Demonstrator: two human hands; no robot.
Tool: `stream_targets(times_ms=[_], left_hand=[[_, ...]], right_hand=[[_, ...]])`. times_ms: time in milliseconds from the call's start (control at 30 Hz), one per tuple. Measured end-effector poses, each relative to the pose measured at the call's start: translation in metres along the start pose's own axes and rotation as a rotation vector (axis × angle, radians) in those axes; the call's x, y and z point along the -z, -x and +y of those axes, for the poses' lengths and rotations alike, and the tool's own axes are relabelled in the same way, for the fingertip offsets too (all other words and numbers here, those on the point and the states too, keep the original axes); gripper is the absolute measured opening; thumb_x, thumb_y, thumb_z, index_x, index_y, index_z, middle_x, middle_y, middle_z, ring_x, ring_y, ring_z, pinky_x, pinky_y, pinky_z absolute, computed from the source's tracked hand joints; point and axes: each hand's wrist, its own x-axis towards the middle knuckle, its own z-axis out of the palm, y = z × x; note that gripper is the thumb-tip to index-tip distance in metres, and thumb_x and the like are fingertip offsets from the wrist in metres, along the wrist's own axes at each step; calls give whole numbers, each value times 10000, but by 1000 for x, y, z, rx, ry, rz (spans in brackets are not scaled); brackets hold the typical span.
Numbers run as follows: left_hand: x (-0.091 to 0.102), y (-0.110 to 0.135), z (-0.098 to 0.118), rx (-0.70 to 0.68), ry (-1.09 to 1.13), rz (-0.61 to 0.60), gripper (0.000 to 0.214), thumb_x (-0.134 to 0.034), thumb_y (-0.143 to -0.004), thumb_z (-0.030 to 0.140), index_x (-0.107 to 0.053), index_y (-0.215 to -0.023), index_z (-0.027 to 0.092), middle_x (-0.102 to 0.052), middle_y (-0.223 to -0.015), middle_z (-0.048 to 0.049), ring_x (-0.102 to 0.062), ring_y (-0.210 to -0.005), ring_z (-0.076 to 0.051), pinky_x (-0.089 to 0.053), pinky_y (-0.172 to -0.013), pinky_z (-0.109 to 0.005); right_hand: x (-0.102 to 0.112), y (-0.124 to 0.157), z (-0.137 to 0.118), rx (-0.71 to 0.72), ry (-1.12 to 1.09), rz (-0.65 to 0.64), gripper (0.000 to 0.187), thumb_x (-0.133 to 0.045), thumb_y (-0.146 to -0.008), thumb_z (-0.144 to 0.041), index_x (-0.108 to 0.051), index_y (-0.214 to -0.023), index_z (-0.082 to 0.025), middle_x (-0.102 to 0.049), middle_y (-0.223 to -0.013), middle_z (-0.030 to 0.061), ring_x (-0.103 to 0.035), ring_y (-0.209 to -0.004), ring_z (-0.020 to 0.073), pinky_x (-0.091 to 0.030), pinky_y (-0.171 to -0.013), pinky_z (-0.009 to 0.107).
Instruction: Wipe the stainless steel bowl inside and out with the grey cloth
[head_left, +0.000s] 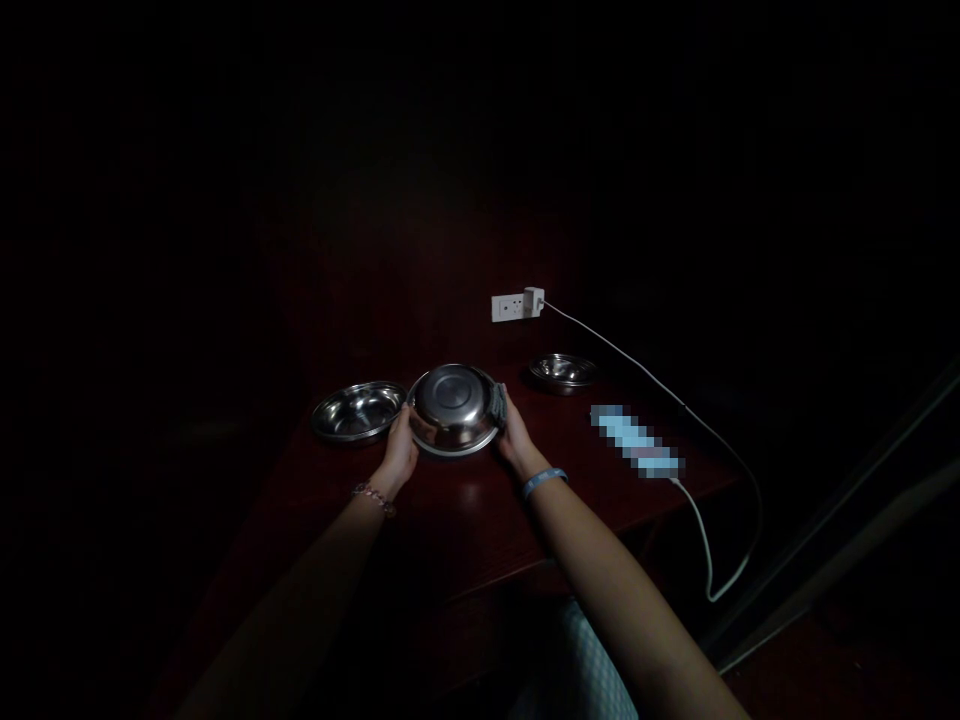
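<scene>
Between my two hands is a shiny metal bowl (451,405), turned so that its underside faces me. My left hand (400,448) grips its left rim, with a beaded bracelet at the wrist. On the right side, my right hand (516,432) presses a dark grey cloth (499,404) against the bowl and holds the edge; a blue band circles that wrist. Just left of the held bowl, a second metal bowl (360,411) lies face up on the dark red table (480,520). A smaller metal bowl (562,371) rests face up farther back on the right.
A blurred-out, lit phone-like device (637,442) lies at the table's right. Its white cable (709,560) loops off the table edge and up to a charger (534,300) in the wall socket (508,307). The surroundings are very dark.
</scene>
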Motion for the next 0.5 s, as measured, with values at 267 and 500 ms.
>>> stream_targets(times_ms=[267,500], left_hand=[[-1,2,7,95,82,-101,287,-450,-1072,311,-710,-1083,190,-786,-846,-46,-745,-762,-168,-629,-826,-297],[-3,4,8,150,108,-107,237,-472,-1045,211,-705,-1046,169,-777,-879,-76,-748,-789,-169,-616,-817,-279]], right_hand=[[-6,4,-7,-45,-113,109,325,-620,-1009,-524,-732,-1026,-220,-834,-1029,68,-753,-1187,231,-629,-1049,423],[-9,6,-11,-59,-115,90,335,-610,-1027,-533,-755,-1070,-235,-837,-1052,47,-766,-1136,228,-648,-997,422]])
